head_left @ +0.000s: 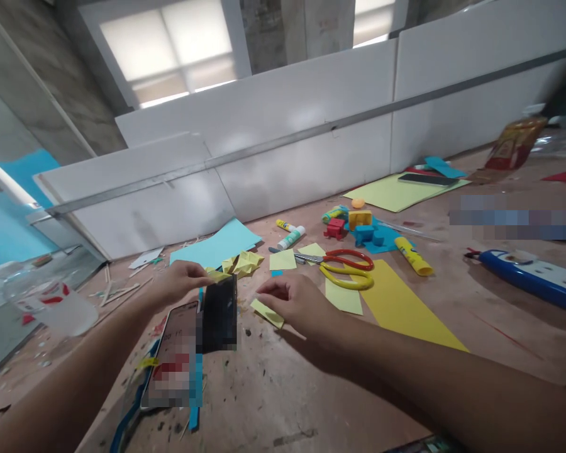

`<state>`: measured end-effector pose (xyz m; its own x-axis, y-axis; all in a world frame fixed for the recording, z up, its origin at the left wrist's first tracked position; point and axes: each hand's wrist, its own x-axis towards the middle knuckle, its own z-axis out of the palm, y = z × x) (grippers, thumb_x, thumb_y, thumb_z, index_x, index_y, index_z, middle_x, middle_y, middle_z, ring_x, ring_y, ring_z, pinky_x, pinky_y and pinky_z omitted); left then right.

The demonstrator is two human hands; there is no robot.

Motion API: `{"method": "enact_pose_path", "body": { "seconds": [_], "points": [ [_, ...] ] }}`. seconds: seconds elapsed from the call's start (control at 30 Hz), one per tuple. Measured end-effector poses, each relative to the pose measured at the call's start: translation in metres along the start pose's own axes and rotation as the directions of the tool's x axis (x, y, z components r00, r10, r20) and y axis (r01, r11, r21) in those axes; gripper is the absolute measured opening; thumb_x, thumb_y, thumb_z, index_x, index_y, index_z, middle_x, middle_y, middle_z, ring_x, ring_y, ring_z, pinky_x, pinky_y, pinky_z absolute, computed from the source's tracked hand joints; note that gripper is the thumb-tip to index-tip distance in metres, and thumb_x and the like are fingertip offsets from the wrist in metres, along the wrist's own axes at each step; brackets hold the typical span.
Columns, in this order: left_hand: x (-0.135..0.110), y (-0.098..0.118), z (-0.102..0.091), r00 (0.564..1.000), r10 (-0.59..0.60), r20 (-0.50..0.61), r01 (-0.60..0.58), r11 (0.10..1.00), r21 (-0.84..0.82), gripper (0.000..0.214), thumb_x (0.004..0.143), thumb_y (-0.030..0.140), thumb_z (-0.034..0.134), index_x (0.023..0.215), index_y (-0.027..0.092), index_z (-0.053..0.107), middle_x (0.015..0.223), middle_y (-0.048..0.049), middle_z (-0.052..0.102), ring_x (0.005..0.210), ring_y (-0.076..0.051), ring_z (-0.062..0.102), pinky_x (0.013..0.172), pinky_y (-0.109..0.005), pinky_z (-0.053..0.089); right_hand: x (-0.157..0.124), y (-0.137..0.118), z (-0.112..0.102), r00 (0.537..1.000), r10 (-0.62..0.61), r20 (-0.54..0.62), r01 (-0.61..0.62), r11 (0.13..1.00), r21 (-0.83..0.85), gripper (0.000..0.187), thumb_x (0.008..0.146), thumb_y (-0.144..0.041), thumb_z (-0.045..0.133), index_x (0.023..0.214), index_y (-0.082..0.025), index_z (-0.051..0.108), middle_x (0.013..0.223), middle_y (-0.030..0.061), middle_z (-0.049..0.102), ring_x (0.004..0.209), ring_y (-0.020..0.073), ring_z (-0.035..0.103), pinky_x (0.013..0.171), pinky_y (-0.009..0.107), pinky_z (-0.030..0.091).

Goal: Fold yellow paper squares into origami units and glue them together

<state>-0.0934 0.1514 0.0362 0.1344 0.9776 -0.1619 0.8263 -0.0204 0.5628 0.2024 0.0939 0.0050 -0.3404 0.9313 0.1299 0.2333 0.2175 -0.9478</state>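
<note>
My left hand (182,282) reaches over the table with its fingers closed at the edge of a folded yellow paper piece (218,275). More folded yellow paper (243,263) lies just beyond. Below that hand are a dark flat object (219,314), perhaps a phone or case, and a phone (177,343) with a lit screen. My right hand (299,303) has thumb and fingers pinched at a small folded yellow paper slip (267,313); the exact contact is partly hidden. Scissors (346,267) with red and yellow handles lie beyond it, beside yellow paper squares (283,260).
Glue sticks (291,238), light blue paper (217,244), small colored plastic pieces (365,234), a yellow tube (412,257) and a yellow sheet (400,302) are spread around. A blue-and-white power strip (538,277) lies right, a clear plastic bottle (51,302) left. A white partition (302,157) stands behind.
</note>
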Motion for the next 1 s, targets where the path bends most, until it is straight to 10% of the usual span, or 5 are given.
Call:
{"method": "enact_pose_path", "body": {
  "seconds": [0.13, 0.43, 0.73, 1.0],
  "points": [
    [0.014, -0.036, -0.032, 0.992, -0.119, 0.030, 0.115, 0.988, 0.101, 0.036, 0.097, 0.035, 0.067, 0.128, 0.018, 0.064, 0.129, -0.0097, 0.067, 0.107, -0.027, 0.069, 0.089, -0.047, 0.060, -0.009, -0.011, -0.007, 0.997, -0.045, 0.065, 0.060, 0.967, -0.249, 0.018, 0.087, -0.025, 0.068, 0.100, -0.017, 0.078, 0.108, 0.0133, 0.079, 0.098, 0.0269, 0.071, 0.083, 0.035, 0.051],
    [0.019, -0.051, -0.035, 0.987, -0.156, -0.042, 0.162, 0.959, 0.232, 0.035, 0.098, 0.036, 0.066, 0.128, 0.018, 0.064, 0.128, -0.0100, 0.067, 0.105, -0.026, 0.070, 0.087, -0.046, 0.061, -0.015, -0.014, -0.014, 0.984, -0.037, 0.176, 0.142, 0.759, -0.635, 0.038, 0.081, -0.041, 0.077, 0.111, -0.018, 0.074, 0.120, 0.0158, 0.073, 0.117, 0.0348, 0.060, 0.099, 0.042, 0.041],
    [-0.061, 0.013, -0.011, 0.945, 0.207, -0.255, -0.089, 0.908, 0.408, 0.048, 0.093, 0.064, 0.055, 0.108, 0.020, 0.071, 0.077, -0.0024, 0.069, 0.066, -0.021, 0.062, 0.060, -0.032, 0.045, -0.012, -0.009, -0.007, 0.977, -0.060, 0.203, 0.196, 0.618, -0.762, 0.028, 0.084, -0.033, 0.069, 0.100, -0.011, 0.076, 0.097, 0.0225, 0.076, 0.094, 0.0382, 0.067, 0.082, 0.044, 0.044],
    [-0.118, 0.058, 0.036, 0.754, 0.552, -0.356, -0.387, 0.811, 0.439, 0.026, 0.090, 0.046, 0.066, 0.102, 0.024, 0.072, 0.068, 0.0012, 0.067, 0.057, -0.018, 0.061, 0.061, -0.030, 0.045, -0.002, -0.010, -0.024, 0.951, -0.283, 0.128, 0.294, 0.684, -0.668, 0.017, 0.090, -0.021, 0.067, 0.079, -0.018, 0.078, 0.085, 0.0127, 0.078, 0.093, 0.0290, 0.070, 0.085, 0.037, 0.045]
  ]
}}
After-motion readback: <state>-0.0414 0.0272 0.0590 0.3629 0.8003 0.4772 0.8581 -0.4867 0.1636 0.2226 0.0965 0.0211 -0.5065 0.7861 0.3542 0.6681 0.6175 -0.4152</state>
